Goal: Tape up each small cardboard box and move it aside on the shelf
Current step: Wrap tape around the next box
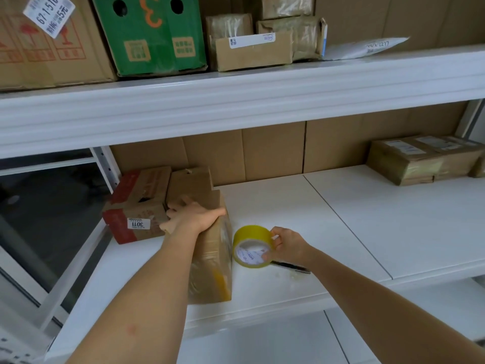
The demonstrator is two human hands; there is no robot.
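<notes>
1. Head view, white shelf (301, 214), middle tier. Left hand (193, 215) lies on top of a taped cardboard box (212, 261) at the shelf's left side, fingers curled over its far left edge, thumb along the top: grasping it.
2. The box runs from the shelf's front lip back to a flap standing against the cardboard backing. A red-printed carton (136, 206) tagged "3011" sits touching its left side.
3. Right hand (287, 244) grasps a yellow tape roll (252, 246), fingers over the rim, thumb at the core. The roll stands on edge on the shelf, just right of the box; whether they touch, cannot tell.
4. A dark pen-like item (291, 266) lies on the shelf under the right wrist, partly hidden.
5. Stacked taped parcels (420, 158) sit far right, well apart.
6. Upper shelf: green carton (149, 35), brown cartons, small parcels.
</notes>
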